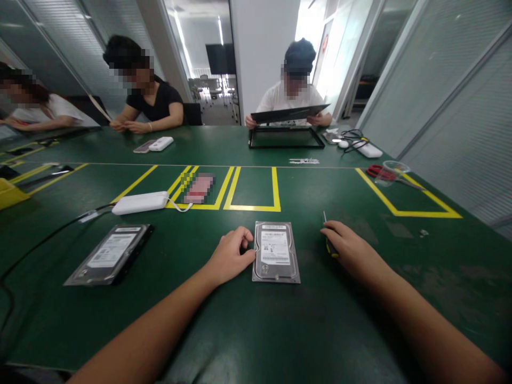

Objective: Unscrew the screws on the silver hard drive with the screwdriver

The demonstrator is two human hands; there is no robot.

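Note:
A hard drive (276, 256) with a white label lies flat on the green table in front of me. Beside its left edge rests my left hand (232, 253), fingers bent and apart from the thumb; the thumb tip appears to touch the drive's edge. My right hand (352, 245) is closed round a screwdriver (332, 249) with a black and yellow handle, its thin shaft pointing away from me. The screwdriver is to the right of the drive and apart from it. Farther left lies a second hard drive (112, 256), turned at an angle.
A white power strip (140, 202) with a black cable and a pinkish phone (200, 189) lie ahead on the left. Red-handled scissors (378, 172), a clear plastic cup (392, 173) and small bits (424, 233) are right. Across the table a person holds a dark panel (288, 113) above a black frame (286, 146).

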